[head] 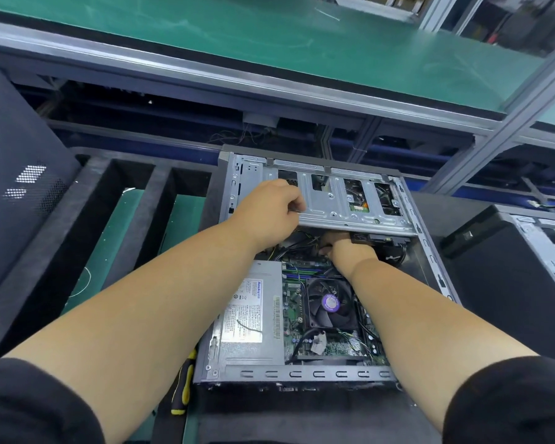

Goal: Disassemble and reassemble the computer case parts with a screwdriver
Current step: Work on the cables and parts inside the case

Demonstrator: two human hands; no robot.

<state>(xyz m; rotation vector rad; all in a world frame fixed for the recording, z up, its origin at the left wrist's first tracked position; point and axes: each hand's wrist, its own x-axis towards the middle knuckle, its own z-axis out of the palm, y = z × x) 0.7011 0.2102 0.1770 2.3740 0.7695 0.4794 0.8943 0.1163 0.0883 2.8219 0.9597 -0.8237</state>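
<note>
Overhead, green bench (269,43) on a grey metal frame, another bench surface below carrying black foam trays (135,219). Open computer case (302,374) lying on its side in the middle, holding a grey power supply (250,315) with a white label, print too small to read bar a blue brand word not legible. Beside it a green circuit board with a black cooling fan (329,307) bearing a round purple sticker, writing unreadable. Silver drive bracket (343,200) tilted up across the far end of the case. Left hand (274,206) curled around the bracket's near left edge, gripping it. Right hand (343,246) reaching under the bracket among the cables, fingers hidden, grip not discernible. Black-and-yellow screwdriver (183,389) lying on the bench just left of the case, well apart from both hands. Other dark cases at far left (20,174) and far right (510,267).
</note>
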